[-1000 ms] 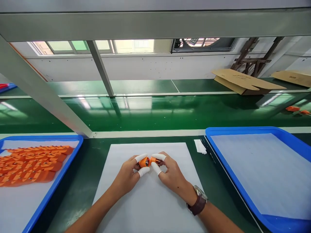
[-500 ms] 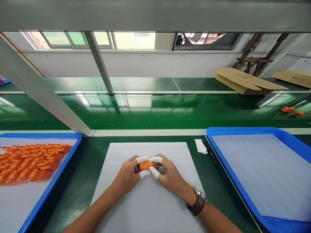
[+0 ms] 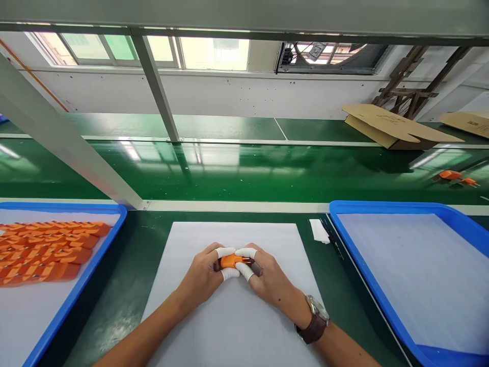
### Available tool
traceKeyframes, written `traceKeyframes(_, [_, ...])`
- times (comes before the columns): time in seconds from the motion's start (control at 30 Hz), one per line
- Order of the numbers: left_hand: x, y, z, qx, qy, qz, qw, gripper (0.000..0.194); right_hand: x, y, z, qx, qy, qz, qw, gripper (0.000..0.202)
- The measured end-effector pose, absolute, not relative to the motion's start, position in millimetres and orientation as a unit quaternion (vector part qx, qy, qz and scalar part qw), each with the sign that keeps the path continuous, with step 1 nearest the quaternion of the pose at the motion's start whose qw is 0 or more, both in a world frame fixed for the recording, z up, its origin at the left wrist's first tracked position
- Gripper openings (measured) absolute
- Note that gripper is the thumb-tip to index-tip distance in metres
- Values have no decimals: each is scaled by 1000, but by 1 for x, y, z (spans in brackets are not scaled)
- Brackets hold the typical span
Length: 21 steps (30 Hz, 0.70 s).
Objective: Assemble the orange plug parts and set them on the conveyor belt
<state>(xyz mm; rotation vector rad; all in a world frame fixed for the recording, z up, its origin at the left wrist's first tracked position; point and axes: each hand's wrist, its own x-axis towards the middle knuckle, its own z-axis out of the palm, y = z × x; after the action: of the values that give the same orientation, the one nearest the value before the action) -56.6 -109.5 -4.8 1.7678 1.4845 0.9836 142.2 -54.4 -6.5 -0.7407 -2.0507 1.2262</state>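
My left hand (image 3: 204,275) and my right hand (image 3: 267,278) meet over the middle of a white foam sheet (image 3: 233,326). Both pinch one small orange part (image 3: 231,261) between thumb and forefinger, which wear white finger cots. The part is mostly hidden by the fingertips, and a dark bit shows at its right end. A brown watch (image 3: 314,322) is on my right wrist.
A blue tray (image 3: 72,311) on the left holds several orange parts (image 3: 46,250) in rows on white foam. A blue tray (image 3: 382,316) on the right holds only white foam. A green conveyor belt (image 3: 244,173) runs behind, with cardboard (image 3: 397,127) and orange parts (image 3: 453,176) at far right. A small white scrap (image 3: 319,230) lies between sheet and right tray.
My fingertips have drawn closer together around the orange part, which now shows as one piece instead of two halves. The view has tilted slightly.
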Motion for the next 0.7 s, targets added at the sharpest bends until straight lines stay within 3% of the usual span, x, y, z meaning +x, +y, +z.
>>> traceKeyframes(0.3, [-59,-104,-4,697,559,323,313,36,144,-46,-11,-288,-748,505,320,22])
traceKeyframes(0.7, [-56,-107,-11,709,556,347,259,43,146,-45,-10,-273,-739,510,345,24])
